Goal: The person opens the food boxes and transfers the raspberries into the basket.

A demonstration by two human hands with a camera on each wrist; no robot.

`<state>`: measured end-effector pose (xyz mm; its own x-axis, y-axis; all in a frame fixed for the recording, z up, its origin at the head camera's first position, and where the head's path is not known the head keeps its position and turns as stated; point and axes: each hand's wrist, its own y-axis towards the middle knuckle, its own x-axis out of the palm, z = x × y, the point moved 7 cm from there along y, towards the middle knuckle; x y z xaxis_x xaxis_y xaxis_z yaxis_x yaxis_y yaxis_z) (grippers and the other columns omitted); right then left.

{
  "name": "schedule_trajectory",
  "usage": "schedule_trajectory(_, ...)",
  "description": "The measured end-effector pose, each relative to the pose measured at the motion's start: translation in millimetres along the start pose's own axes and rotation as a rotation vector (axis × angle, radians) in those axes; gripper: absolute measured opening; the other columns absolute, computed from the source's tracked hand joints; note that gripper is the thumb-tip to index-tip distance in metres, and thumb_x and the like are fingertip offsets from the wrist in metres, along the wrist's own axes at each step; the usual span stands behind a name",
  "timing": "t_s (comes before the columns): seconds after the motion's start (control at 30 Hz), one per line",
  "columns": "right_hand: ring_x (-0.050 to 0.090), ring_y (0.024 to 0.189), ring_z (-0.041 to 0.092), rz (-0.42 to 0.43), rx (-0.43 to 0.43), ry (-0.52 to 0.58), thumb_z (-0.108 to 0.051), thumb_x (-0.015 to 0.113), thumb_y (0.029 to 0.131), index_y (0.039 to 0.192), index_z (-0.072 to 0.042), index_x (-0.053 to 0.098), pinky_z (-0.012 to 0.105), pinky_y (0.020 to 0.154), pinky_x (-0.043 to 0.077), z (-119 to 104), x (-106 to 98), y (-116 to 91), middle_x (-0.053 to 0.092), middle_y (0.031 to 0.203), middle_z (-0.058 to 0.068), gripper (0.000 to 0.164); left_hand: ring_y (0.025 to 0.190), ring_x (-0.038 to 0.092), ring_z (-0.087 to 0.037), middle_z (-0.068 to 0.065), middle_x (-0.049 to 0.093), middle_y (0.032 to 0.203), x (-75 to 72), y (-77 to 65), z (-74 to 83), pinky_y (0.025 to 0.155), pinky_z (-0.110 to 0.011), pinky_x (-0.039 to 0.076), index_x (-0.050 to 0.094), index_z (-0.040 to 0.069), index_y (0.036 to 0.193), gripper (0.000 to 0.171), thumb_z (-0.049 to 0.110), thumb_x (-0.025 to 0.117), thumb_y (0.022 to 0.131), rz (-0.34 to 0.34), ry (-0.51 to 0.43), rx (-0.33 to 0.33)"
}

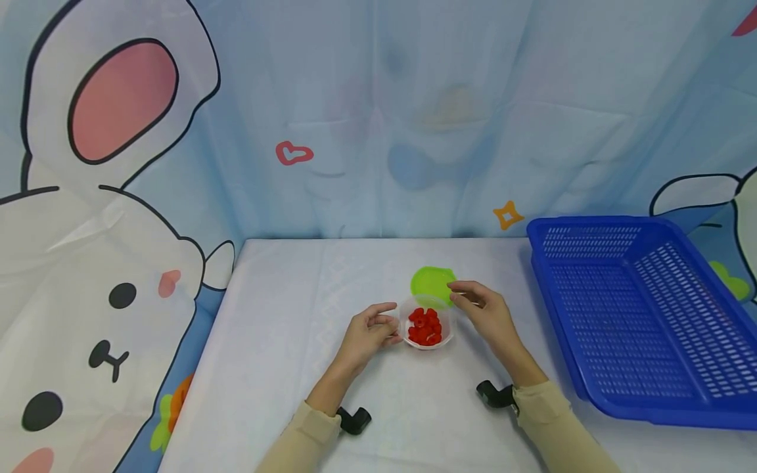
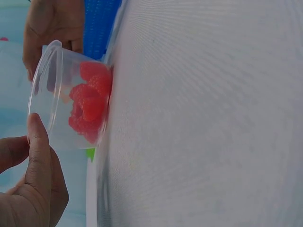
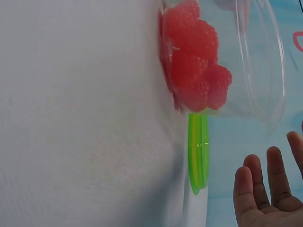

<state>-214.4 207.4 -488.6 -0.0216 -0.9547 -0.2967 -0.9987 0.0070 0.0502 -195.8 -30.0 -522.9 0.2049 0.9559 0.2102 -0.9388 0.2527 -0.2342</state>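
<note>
1. Clear cup (image 1: 447, 328): stands upright on the surface (image 1: 296, 295), left of the blue basket (image 1: 627, 411) and well apart from it, holding red raspberries (image 1: 425, 328).
2. Left hand (image 1: 368, 333): on the cup's side away from the basket, fingers loosely bent, thumb at the rim; no closed grip shows.
3. Right hand (image 1: 487, 312): on the cup's basket side, fingers extended and holding nothing.
4. Handling: the cup is probably light, thin-walled and slick, and may flex if squeezed; the berries look soft. The rolled rim, held lightly from opposite sides, appears the best hold.
5. Room: bare surface separates cup and basket. A green disc (image 1: 430, 278), left of the basket's far half, sits close behind the cup, limiting movement there. The surface's far edge runs near the basket's far rim.
</note>
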Motion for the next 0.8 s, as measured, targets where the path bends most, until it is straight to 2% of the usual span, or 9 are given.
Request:
schedule_trajectory(0.13,0.061,0.103,0.018,-0.044,-0.013,-0.009,-0.024,0.071,0.097,0.123,-0.005,0.069,0.021,0.085,0.053,1.5,6.6,-3.8,0.065,0.122,0.016,0.033,0.082,0.065,-0.018,-0.013,0.061,0.101,-0.3,-0.5,-0.4,0.079,-0.035,0.062,0.06,0.001,0.133,0.039,-0.003,0.066,0.095,-0.002,0.0,0.0)
schedule_trajectory(0.33,0.057,0.105,0.024,-0.138,-0.045,-0.04,-0.017,0.071,0.095,0.121,-0.008,0.072,0.035,0.091,0.052,4.8,20.8,-6.0,0.063,0.117,0.012,0.027,0.082,0.065,-0.018,-0.014,0.061,0.101,-0.7,0.2,-0.9,0.08,-0.035,0.062,0.059,0.0,0.133,0.039,-0.003,0.066,0.095,-0.002,0.0,0.006)
schedule_trajectory(0.53,0.053,0.111,0.029,-0.223,-0.076,-0.054,-0.016,0.073,0.094,0.119,-0.008,0.073,0.044,0.091,0.049,5.4,36.1,-5.1,0.064,0.119,0.011,0.027,0.082,0.065,-0.017,-0.013,0.061,0.102,-1.1,0.5,-0.9,0.08,-0.035,0.062,0.058,-0.002,0.135,0.04,-0.004,0.065,0.096,-0.011,0.0,0.008)
schedule_trajectory(0.8,0.053,0.105,0.03,-0.32,-0.22,-0.173,0.001,0.071,0.091,0.116,-0.006,0.075,0.046,0.089,0.049,0.1,50.3,1.2,0.068,0.113,0.007,0.026,0.083,0.065,-0.017,-0.013,0.061,0.102,-0.7,0.4,-0.4,0.08,-0.035,0.062,0.059,0.0,0.134,0.039,-0.005,0.064,0.095,-0.021,-0.009,0.015)
